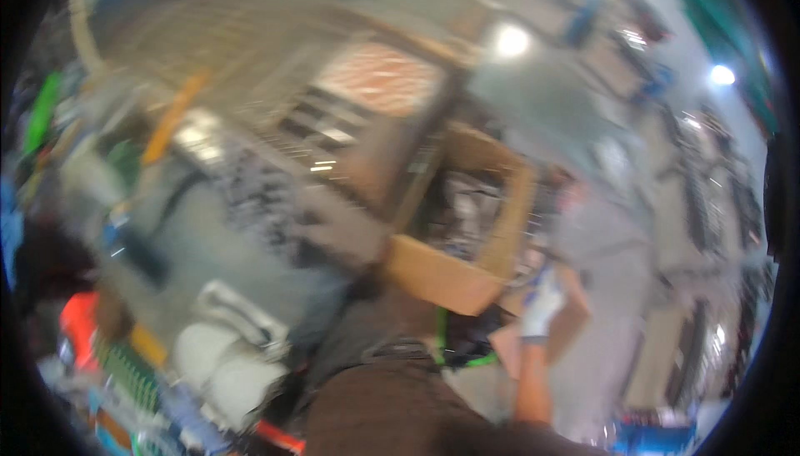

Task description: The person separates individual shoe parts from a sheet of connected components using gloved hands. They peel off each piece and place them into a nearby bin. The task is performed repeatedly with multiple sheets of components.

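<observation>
My right hand (543,304), in a white and blue glove, reaches forward at the right of my body. It is over or at the edge of a smaller open cardboard box (573,314); which of the two I cannot tell. Motion blur smears its fingers, so neither their pose nor any held thing shows. Just left of the hand stands a larger open cardboard box (450,277) with a jumble of grey, shiny pieces (477,210) inside. My left hand is out of view.
A grey worktable (208,231) at the left bears many small dark pieces (258,198). Behind the larger box is a brown surface with an orange-and-white printed sheet (382,77). White rounded containers (225,373) and a green crate (129,373) stand low at the left. A grey floor stretches along the right.
</observation>
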A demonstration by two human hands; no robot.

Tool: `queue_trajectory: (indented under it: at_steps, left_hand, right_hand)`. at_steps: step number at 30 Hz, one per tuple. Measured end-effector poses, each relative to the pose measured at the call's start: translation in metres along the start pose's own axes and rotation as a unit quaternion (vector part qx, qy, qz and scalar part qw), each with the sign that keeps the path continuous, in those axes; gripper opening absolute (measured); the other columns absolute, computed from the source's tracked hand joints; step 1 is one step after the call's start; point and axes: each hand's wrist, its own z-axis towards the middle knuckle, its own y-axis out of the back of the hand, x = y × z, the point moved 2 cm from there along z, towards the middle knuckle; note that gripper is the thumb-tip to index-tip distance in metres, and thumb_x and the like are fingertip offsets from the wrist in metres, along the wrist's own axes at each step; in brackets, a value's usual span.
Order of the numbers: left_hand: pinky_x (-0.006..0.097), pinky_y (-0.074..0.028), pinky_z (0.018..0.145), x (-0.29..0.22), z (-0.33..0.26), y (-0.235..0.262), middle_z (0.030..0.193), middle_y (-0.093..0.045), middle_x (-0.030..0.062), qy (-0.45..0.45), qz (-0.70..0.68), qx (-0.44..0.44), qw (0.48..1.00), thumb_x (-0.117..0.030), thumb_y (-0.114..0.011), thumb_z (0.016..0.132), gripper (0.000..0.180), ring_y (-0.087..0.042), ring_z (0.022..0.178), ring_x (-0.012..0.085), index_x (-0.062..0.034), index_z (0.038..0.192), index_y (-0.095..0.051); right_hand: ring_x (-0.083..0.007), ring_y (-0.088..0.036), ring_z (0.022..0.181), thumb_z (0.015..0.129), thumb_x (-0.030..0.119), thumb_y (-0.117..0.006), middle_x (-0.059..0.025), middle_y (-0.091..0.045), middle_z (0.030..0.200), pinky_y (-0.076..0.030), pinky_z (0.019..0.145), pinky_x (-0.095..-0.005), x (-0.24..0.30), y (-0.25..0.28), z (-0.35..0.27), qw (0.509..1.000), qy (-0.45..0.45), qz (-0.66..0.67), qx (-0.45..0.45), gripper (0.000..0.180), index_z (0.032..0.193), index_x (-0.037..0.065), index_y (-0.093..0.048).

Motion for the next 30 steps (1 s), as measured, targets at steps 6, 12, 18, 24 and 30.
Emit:
queue_trajectory:
  at_steps: [6,12,18,24,30]
  left_hand:
    - [0.038,-0.029,0.125,-0.019,-0.047,-0.022,0.157,-0.048,0.0213,0.017,-0.068,-0.014,0.997,-0.012,-0.066,0.097,0.067,-0.044,0.147,0.0306,0.0076,0.155,-0.039]
    - [0.036,-0.025,0.127,-0.031,-0.065,-0.026,0.164,-0.039,0.02,0.117,-0.211,-0.036,0.97,0.002,-0.062,0.096,0.069,-0.035,0.153,0.0267,0.0064,0.159,-0.033]
    - [0.037,-0.032,0.123,-0.018,-0.053,-0.017,0.159,-0.044,0.0204,0.168,-0.14,0.001,0.976,-0.016,-0.059,0.102,0.063,-0.042,0.146,0.0278,0.0051,0.157,-0.037]
    - [0.039,-0.032,0.123,-0.029,-0.026,-0.032,0.159,-0.044,0.0219,0.042,0.05,-0.018,0.998,-0.022,-0.06,0.102,0.065,-0.042,0.146,0.0307,0.0049,0.157,-0.038]
    - [0.042,-0.031,0.124,-0.032,-0.021,-0.045,0.159,-0.044,0.0234,-0.009,0.157,-0.002,0.987,-0.028,-0.062,0.102,0.067,-0.042,0.147,0.0335,0.0046,0.156,-0.04]
  right_hand:
    - [-0.0216,-0.074,0.083,0.097,0.019,-0.071,-0.0123,-0.077,0.099,-0.059,0.074,-0.0373,0.245,-0.122,-0.086,0.838,0.223,0.121,0.482,0.035,0.126,-0.001,-0.071]
    - [-0.0344,-0.075,0.093,0.097,0.049,-0.067,-0.0252,-0.073,0.106,-0.057,0.085,-0.0404,0.266,-0.189,-0.248,0.581,0.233,-0.046,0.778,0.073,0.154,0.007,-0.048]
    - [-0.0118,-0.062,0.078,0.098,0.038,-0.072,-0.0079,-0.069,0.089,-0.051,0.071,-0.0285,0.278,-0.199,-0.28,0.514,-0.069,0.086,0.85,0.061,0.142,-0.002,-0.057]
    - [-0.0059,-0.058,0.082,0.099,0.032,-0.074,-0.0053,-0.07,0.103,-0.049,0.068,-0.0233,0.302,-0.184,-0.177,0.596,-0.062,0.255,0.759,0.052,0.137,-0.002,-0.062]
    - [-0.0083,-0.058,0.06,0.104,0.024,-0.062,-0.0001,-0.064,0.081,-0.041,0.046,-0.0228,0.23,-0.129,-0.013,0.83,-0.171,0.415,0.331,0.013,0.094,0.016,-0.063]
